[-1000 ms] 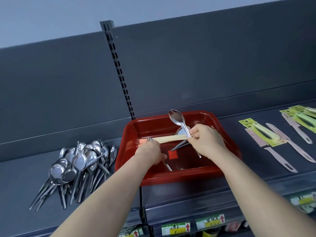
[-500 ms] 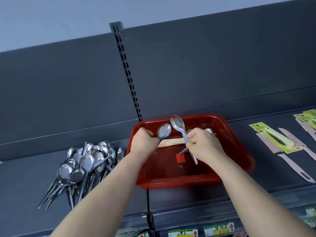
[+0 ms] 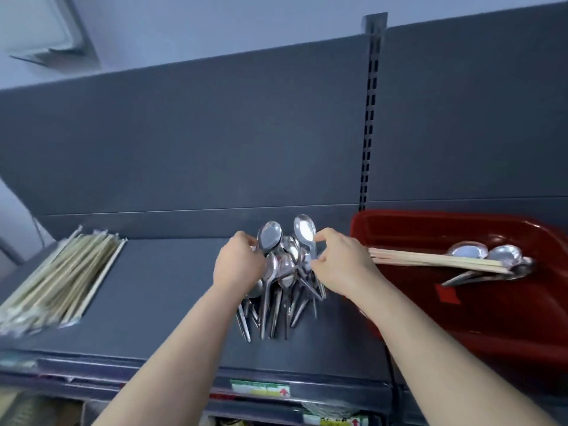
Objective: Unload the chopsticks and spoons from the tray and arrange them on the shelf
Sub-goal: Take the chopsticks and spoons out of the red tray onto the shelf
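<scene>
My left hand (image 3: pixel 239 265) grips a steel spoon (image 3: pixel 270 236) by its handle, bowl pointing to twelve o'clock. My right hand (image 3: pixel 341 265) pinches a second spoon (image 3: pixel 305 229) by the neck, bowl also up. The hands are near each other but apart, both just over the spoon pile (image 3: pixel 282 290). It lies mid-shelf (image 3: pixel 172 302), its handles fanning toward six o'clock. At three o'clock of the pile sits the red tray (image 3: pixel 399 218). Inside it, loose chopsticks (image 3: pixel 430 260) lie across from nine to three o'clock, their far ends touching a few tray spoons (image 3: pixel 485 253). At nine o'clock, well apart, lies a heap of wrapped chopsticks (image 3: pixel 61 281). A price label (image 3: pixel 261 388) sits on the shelf's front edge at six o'clock.
</scene>
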A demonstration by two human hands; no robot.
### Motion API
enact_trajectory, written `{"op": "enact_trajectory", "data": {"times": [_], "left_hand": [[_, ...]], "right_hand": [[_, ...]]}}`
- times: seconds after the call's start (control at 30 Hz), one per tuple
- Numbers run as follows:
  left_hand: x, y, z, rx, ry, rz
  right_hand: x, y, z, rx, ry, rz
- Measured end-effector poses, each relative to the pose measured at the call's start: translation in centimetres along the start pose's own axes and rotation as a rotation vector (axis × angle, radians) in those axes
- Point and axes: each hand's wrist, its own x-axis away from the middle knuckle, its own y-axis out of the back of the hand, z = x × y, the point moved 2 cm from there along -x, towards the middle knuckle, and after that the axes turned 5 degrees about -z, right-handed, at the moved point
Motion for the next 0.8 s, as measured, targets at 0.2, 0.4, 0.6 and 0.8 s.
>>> {"op": "enact_trajectory", "data": {"times": [0.2,0.4,0.6,0.8], "left_hand": [[-1.8,0.8,4.0,-0.03,-0.033,0.043],[-3.1,0.5,5.3,-0.077,-0.161,0.161],[-3.5,0.9,5.0,-0.137,-0.349,0.165],[-2.5,0.3,0.0,-0.04,-0.534,0.153]], "right_hand": [[-0.5,-5.5,2.9,0.064,-0.079,0.052],[-0.7,-8.4,4.6,0.169,-0.042,0.009],[-0.2,-7.6,5.0,0.394,0.007,-0.096],[0.6,-3.5,2.9,0.474,-0.034,-0.267]]}}
